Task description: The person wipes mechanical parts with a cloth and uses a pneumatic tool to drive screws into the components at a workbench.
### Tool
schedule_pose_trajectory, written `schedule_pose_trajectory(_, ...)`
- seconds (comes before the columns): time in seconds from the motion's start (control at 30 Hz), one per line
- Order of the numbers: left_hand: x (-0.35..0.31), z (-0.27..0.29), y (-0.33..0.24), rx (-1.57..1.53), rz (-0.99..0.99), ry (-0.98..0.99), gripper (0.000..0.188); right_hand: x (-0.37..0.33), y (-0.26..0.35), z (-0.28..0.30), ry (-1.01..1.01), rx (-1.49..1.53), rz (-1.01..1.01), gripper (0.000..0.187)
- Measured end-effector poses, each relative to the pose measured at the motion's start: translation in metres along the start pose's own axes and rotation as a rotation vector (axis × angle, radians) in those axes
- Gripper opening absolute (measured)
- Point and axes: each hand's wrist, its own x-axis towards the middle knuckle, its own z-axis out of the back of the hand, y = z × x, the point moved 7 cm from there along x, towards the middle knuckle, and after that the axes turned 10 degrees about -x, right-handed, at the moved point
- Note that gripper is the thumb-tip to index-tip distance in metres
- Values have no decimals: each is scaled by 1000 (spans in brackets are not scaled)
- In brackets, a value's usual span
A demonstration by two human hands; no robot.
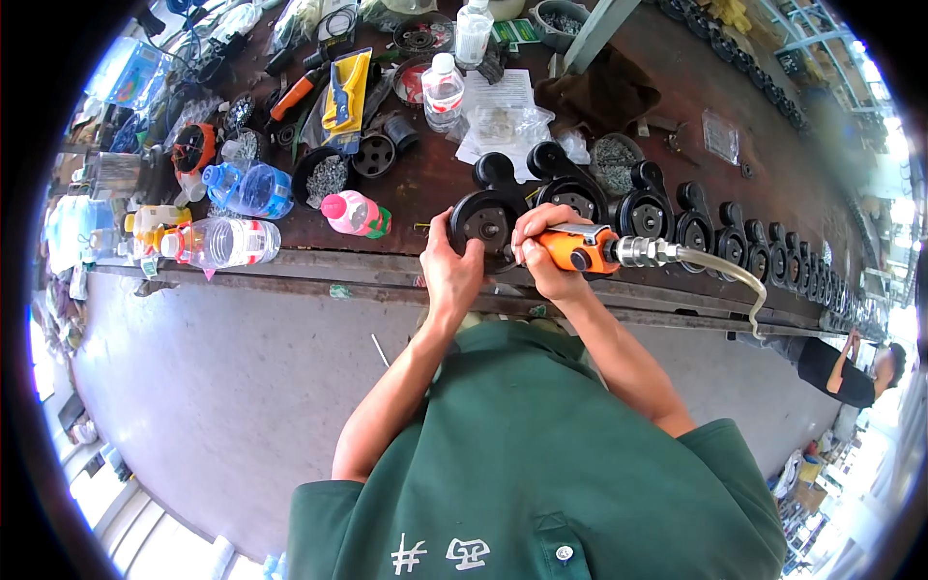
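Left hand point(452, 274) is clasping a black wheel-like part point(486, 228) at the near edge of the bench point(677, 97), apparently steadying it; right hand point(553, 259) is gripping an orange hose-fed tool point(599, 249) alongside.

A long dark brown table point(691, 101) spans the upper half, its front edge bowing from 9 o'clock to 3. A pale metal post point(597, 37) rises at 1 o'clock; a light-blue rack point(817, 37) stands at 2. Smooth grey floor point(242, 387) stretches from 8 o'clock round to 4. White light glares along the rim at 3 o'clock.
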Motion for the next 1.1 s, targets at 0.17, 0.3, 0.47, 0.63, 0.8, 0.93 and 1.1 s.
schedule_pose_trajectory(0.17, -1, -7, -8, -12, -53, 16, 49, -5, 2, 4, -44, -29, 24, 20)
schedule_pose_trajectory(0.3, -1, -9, -13, -19, -15, 69, 48, -7, 5, 9, -99, 23, -40, 22)
schedule_pose_trajectory(0.47, -2, -5, -16, 12, 45, 126, 45, -13, 11, 6, -80, -69, 1, 21)
schedule_pose_trajectory(0.63, -1, -3, -9, 128, -2, 128, 54, -23, 14, 4, -167, 37, -3, 19)
schedule_pose_trajectory(0.8, -2, 2, -1, 134, -71, 152, 58, -24, 13, 1, -70, -29, 10, 17)
schedule_pose_trajectory(0.93, 2, 8, -4, 67, -69, 186, 57, -6, -14, 15, -391, 59, -273, 18)
schedule_pose_trajectory(1.1, 9, 10, 2, 63, 21, 169, 56, -1, 18, 6, -213, 164, 49, 21)
